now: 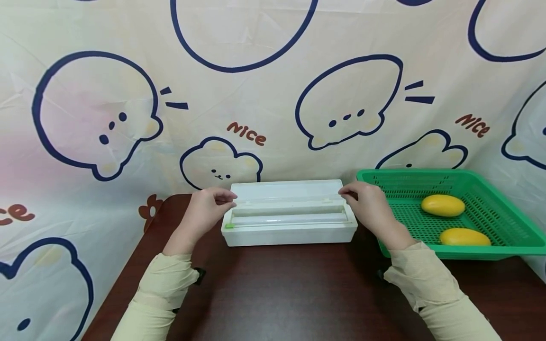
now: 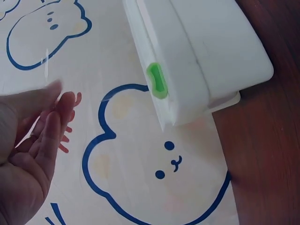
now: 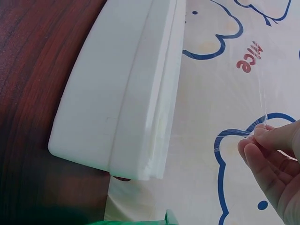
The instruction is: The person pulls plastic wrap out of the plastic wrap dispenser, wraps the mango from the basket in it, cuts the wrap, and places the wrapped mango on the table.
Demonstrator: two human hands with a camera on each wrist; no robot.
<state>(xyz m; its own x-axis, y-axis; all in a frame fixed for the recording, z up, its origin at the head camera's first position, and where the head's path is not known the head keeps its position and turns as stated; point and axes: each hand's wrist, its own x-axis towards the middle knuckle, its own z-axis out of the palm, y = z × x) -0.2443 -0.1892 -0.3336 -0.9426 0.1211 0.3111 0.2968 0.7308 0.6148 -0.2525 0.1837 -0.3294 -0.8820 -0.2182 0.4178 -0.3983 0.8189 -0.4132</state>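
Note:
A white cling film dispenser [image 1: 290, 236] stands on the table with its lid [image 1: 286, 188] raised at the back. A roll of clear film [image 1: 290, 219] shows in its trough, and a green slider [image 2: 157, 80] sits at its left end. With thumb and fingertips my left hand [image 1: 204, 208] pinches the film's edge above the dispenser's left side. Above the right side, my right hand [image 1: 371, 206] pinches the other end. Thin creases of cling film [image 3: 262, 101] stretch from those fingertips in the right wrist view. Being transparent, most of the sheet is hard to make out.
Right of the dispenser is a green basket [image 1: 490, 251] holding two yellow mango-like fruits [image 1: 443, 205]. The dark brown table [image 1: 290, 293] extends in front. A cartoon-printed cloth [image 1: 273, 94] hangs close behind.

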